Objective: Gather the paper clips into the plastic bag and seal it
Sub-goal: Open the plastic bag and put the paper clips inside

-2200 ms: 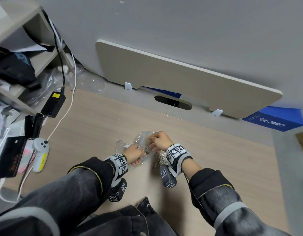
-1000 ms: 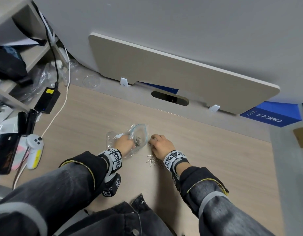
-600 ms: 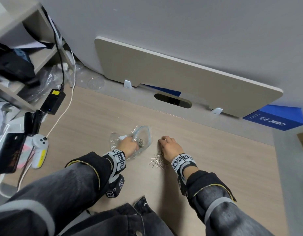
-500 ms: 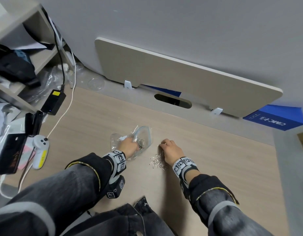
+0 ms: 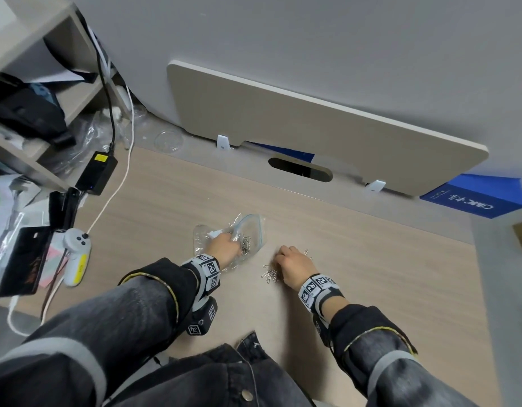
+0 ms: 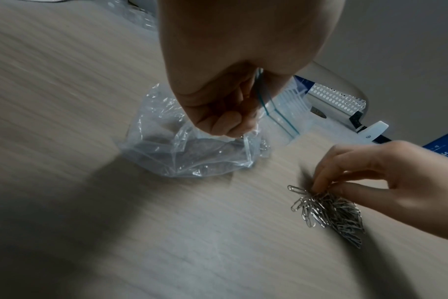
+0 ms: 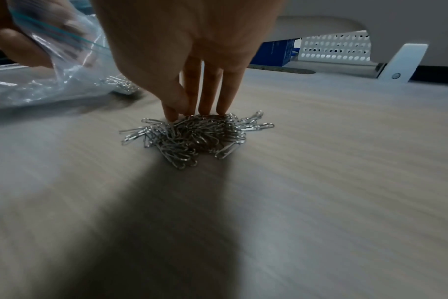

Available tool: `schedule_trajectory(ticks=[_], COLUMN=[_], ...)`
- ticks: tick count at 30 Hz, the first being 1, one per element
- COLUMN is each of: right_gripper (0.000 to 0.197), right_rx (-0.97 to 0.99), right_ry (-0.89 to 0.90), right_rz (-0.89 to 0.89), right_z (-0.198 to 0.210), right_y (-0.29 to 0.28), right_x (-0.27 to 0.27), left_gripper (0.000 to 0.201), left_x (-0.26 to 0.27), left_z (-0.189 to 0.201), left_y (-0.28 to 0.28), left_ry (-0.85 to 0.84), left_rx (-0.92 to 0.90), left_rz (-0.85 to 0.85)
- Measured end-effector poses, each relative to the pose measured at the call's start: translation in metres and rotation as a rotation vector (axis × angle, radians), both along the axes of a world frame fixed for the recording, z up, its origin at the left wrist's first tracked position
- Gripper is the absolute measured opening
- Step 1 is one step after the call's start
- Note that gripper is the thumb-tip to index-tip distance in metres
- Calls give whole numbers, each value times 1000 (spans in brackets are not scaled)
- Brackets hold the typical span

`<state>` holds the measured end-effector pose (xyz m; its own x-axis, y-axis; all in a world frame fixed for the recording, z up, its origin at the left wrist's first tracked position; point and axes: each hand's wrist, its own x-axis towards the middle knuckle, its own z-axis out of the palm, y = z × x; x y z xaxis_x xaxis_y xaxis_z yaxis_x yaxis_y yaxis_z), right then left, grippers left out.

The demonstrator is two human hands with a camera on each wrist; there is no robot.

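A clear zip plastic bag [image 5: 255, 227] with a blue seal strip lies crumpled on the wooden table, several paper clips [image 5: 245, 246] inside it. My left hand [image 5: 224, 248] grips the bag's rim and holds its mouth up; in the left wrist view the hand [image 6: 218, 117] is curled round the plastic bag [image 6: 192, 155]. To the right lies a loose pile of silver paper clips [image 7: 194, 137]. My right hand [image 7: 192, 113] stands on top of the pile, thumb and fingertips pinching into the clips. From the head view the pile [image 5: 270, 276] is partly hidden under that hand [image 5: 289, 259].
A black power brick [image 5: 96, 173], a white cable [image 5: 118, 186] and a white controller [image 5: 76, 257] lie at the table's left. A beige panel [image 5: 312, 118] leans at the back, with a blue box [image 5: 471, 199] to its right. A dark jacket [image 5: 224, 374] lies at the near edge.
My right hand left the bag's mouth, came down to the right and closed its fingertips on the pile. The left hand lowered the bag to the table and kept its grip.
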<state>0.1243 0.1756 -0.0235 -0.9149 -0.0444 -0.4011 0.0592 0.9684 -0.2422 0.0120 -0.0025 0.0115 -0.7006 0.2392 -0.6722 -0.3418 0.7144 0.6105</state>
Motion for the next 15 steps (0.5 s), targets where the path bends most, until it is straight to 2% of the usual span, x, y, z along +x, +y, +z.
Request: schedule_trajectory(ticks=[3,6,9,12,15], right_gripper=[33,30,40,43,36], right_rx=[27,53,46,74,97], right_ry=[57,57,17,21,69], right_rz=[42,177,282,284,237], right_z=[0,-2,-8,-6,-3], right_y=[4,-10,-31,-29,-13], right_x=[7,10,12,14,22], left_gripper=[20,19,16,14,11], left_x=[2,4,7,8,9], left_z=[0,-2,-5,-6,-9], left_y=[-1,0,2,4,6], left_ry=[1,19,17,19,4], left_rx=[-10,-36,-18,-13,-8], left_rz=[-16,-38,-51,-67,-68])
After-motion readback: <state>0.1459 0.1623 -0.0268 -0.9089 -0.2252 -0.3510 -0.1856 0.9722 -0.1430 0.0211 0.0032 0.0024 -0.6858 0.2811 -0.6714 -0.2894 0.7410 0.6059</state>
